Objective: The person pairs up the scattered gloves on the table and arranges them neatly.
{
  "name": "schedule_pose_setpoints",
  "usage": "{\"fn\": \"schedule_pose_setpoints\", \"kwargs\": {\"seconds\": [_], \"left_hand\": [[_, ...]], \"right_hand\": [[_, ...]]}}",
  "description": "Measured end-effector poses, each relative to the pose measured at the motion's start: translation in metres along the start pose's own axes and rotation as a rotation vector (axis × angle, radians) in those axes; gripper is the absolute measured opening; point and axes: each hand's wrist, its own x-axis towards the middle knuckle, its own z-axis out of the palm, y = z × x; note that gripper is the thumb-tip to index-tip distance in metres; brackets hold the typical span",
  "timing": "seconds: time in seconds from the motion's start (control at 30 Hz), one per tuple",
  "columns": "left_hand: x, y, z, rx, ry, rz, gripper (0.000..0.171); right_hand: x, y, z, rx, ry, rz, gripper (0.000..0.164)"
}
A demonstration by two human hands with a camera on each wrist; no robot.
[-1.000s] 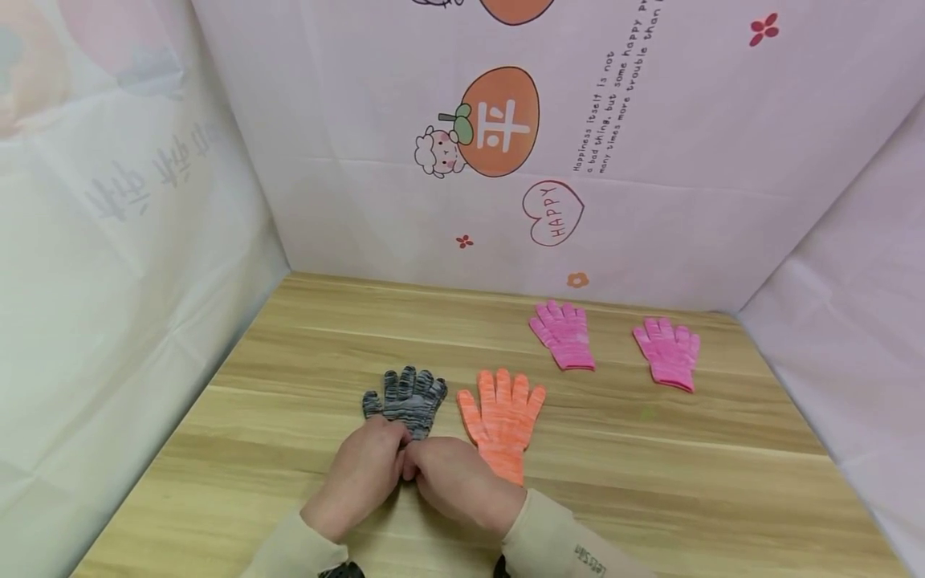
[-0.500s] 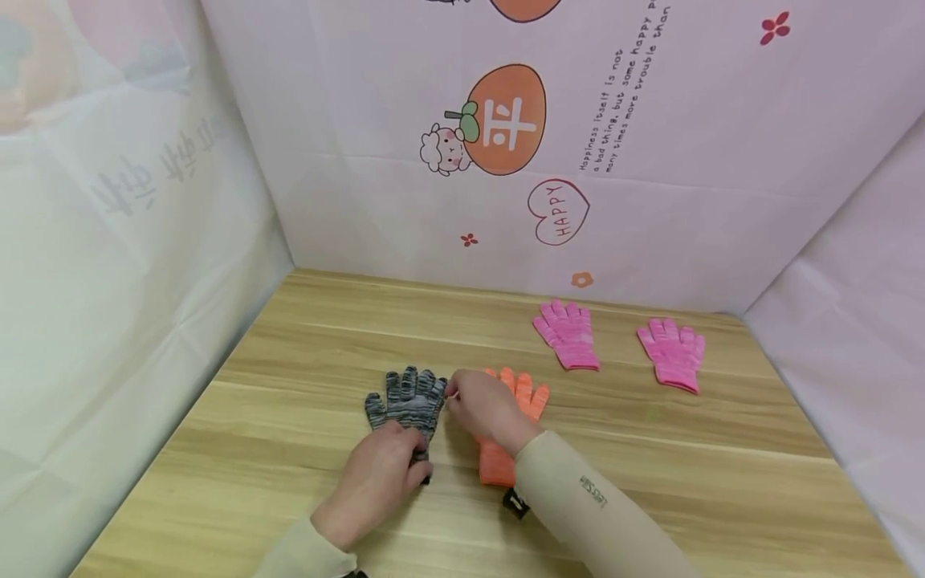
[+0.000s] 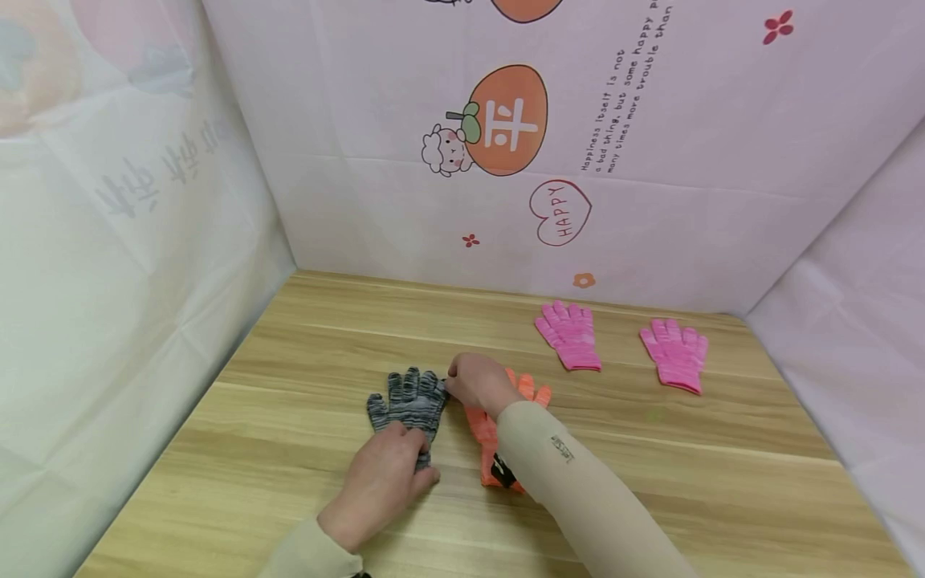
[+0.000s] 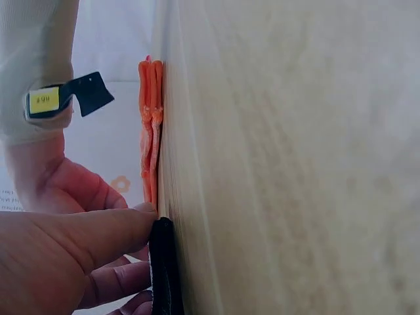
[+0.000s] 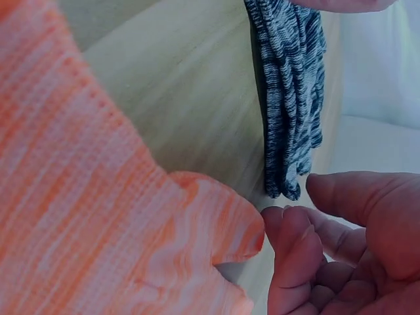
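Note:
A black-and-grey knitted glove (image 3: 415, 405) lies flat, fingers pointing away from me. My left hand (image 3: 379, 478) rests over its cuff, with the thumb out to the side; in the left wrist view the thumb touches the end of the dark cuff (image 4: 165, 262). My right hand (image 3: 477, 381) is at the grey glove's rightmost finger. In the right wrist view that finger's tip (image 5: 289, 187) sits between my thumb and index fingertips. Under my right wrist lies an orange glove (image 3: 491, 449), partly hidden by the hand and sleeve.
Two pink gloves, one left (image 3: 574, 337) and one right (image 3: 675, 355), lie at the back right of the wooden table (image 3: 289, 385). A printed white cloth (image 3: 405, 201) stands behind the table, with more cloth at both sides.
My right hand has left the grey glove's cuff and moved forward to its right finger, its forearm now over the orange glove. My left hand has spread from a curled grip onto the cuff.

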Motion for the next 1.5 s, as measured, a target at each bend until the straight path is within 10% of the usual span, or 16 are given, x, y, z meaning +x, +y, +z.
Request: {"fn": "schedule_pose_setpoints", "kwargs": {"seconds": [0.4, 0.8, 1.3, 1.5], "left_hand": [[0.0, 0.0, 0.002, 0.008, -0.006, 0.012, 0.028], [0.001, -0.001, 0.001, 0.005, -0.011, 0.001, 0.029], [0.001, 0.0, 0.003, 0.084, 0.047, 0.047, 0.045], [0.005, 0.001, 0.0, 0.092, -0.045, 0.055, 0.066]], "right_hand": [[0.005, 0.001, 0.004, 0.047, 0.027, -0.015, 0.015], [0.015, 0.001, 0.008, 0.052, -0.004, -0.018, 0.059], [0.015, 0.003, 0.007, 0.021, -0.011, -0.02, 0.034], [0.016, 0.004, 0.008, -0.009, -0.001, -0.018, 0.014]]}}
